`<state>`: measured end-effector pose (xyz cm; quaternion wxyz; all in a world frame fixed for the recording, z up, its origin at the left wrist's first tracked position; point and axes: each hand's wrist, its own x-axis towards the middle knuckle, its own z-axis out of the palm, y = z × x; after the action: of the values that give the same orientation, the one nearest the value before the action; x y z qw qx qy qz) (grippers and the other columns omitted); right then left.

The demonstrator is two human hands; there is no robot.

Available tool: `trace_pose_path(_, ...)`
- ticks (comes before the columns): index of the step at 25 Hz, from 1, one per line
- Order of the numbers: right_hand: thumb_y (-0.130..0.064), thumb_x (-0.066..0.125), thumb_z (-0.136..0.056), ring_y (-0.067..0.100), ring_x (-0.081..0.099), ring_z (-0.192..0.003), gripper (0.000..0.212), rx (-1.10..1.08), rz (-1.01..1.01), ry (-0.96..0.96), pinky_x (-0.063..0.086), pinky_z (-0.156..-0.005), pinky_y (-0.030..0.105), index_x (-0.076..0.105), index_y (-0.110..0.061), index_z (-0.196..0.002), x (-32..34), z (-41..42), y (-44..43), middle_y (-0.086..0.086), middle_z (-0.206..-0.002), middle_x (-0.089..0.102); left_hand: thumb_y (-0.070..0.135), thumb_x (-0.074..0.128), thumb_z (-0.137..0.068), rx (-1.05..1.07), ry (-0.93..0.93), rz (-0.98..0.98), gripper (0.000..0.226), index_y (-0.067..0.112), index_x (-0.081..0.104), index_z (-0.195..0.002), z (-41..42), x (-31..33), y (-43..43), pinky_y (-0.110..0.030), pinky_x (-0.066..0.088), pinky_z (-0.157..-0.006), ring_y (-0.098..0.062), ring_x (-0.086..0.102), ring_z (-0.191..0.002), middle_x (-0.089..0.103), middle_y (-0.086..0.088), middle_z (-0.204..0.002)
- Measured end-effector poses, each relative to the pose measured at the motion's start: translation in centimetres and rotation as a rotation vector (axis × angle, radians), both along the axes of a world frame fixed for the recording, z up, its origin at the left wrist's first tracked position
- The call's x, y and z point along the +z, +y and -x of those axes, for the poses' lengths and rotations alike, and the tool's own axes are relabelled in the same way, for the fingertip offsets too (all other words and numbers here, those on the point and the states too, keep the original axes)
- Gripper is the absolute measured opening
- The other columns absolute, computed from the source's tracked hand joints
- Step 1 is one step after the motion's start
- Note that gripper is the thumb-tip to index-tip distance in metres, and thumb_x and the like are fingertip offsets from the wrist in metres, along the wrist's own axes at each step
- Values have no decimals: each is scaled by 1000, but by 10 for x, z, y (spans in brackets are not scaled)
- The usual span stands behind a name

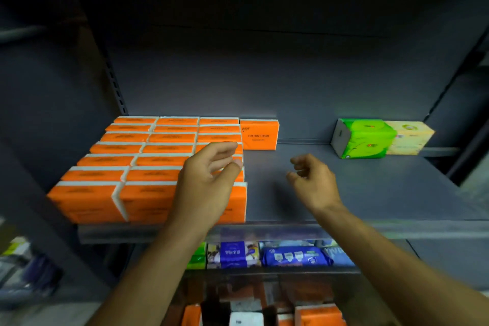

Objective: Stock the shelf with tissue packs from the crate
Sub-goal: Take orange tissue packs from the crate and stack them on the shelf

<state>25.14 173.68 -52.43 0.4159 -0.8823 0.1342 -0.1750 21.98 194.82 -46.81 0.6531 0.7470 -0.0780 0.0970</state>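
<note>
Looks like a shop aisle. Grey metal shelf (357, 193) has rows of orange tissue packs (148, 164), with more packaged goods (293, 257) below

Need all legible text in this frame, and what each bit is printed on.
"COTTON TISSUE": front of the lone orange rectangular tissue pack upright at the back of the shelf.
Small line beneath it: too small.
Print on the rows of orange packs: blurred.
Blue plastic packs lower down: characters unreadable.
Green plastic pack: logo unreadable.
</note>
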Motion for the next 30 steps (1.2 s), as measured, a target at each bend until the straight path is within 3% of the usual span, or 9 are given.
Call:
trace_pose_path(2,-6,66,-83,10,59,-69,15,26,29,-70,48,-72,20,68,-18,-92,0,26,3,-4,-79,66,11,67,-90,-7,-13,-7,23,26,70,-108,16,1,-5,-25,52,-91,-1,66,-101,72,11,-107)
trace_pose_path(4,-4,64,-82,2,56,-61,15,41,62,-107,41,-61,12,67,-19,-83,-2,48,4,-9,-69,64,12,66,-90,-26,-28,-16,20,23,70,-106,31,1,-14,-24,54,-87,-1,67,-95,73,9,-102)
trace_pose_path(8,-9,66,-82,5,59,-65,8,70,41,-84,42,-62,13,67,-17,-83,-17,89,-3,-7,-69,66,11,65,-91,-116,-33,-53,18,22,69,-104,57,-11,-42,-24,56,-84,-3,69,-89,73,6,-96)
trace_pose_path(12,-14,69,-83,10,63,-70,5,65,22,36,49,-67,25,67,-18,-84,-45,119,-20,-6,-72,68,13,67,-90,-187,-7,-164,18,25,68,-104,72,-42,-65,-28,56,-86,-2,68,-89,72,9,-95)
trace_pose_path(16,-17,70,-84,7,61,-70,8,98,21,204,41,-61,14,66,-22,-89,-88,139,-41,-6,-77,69,14,66,-89,-257,43,-298,17,26,67,-101,85,-81,-82,-25,56,-83,-1,68,-87,71,11,-93)
trace_pose_path(19,-17,71,-82,14,67,-81,8,134,30,343,48,-74,24,69,-20,-89,-129,149,-53,-4,-82,72,17,66,-88,-329,101,-472,18,27,67,-104,95,-117,-89,-20,53,-82,1,65,-88,69,12,-97)
trace_pose_path(23,-11,64,-82,26,67,-103,26,195,200,554,50,-88,29,71,-18,-106,-182,157,-67,5,-107,74,20,66,-91,-429,228,-663,24,26,66,-114,101,-162,-85,-9,45,-79,-1,62,-98,64,13,-103)
trace_pose_path(26,-12,63,-81,31,62,-112,37,302,317,666,50,-93,33,65,-19,-118,-220,161,-78,9,-121,66,20,66,-91,-458,296,-731,28,25,64,-119,98,-181,-84,-15,46,-84,-2,59,-104,64,12,-110)
trace_pose_path(30,-14,54,-81,33,38,-129,56,400,538,795,41,-105,40,45,-24,-136,-250,164,-82,6,-137,40,23,66,-91,-458,359,-744,29,28,63,-119,90,-194,-87,-25,50,-93,-2,59,-104,65,12,-113)
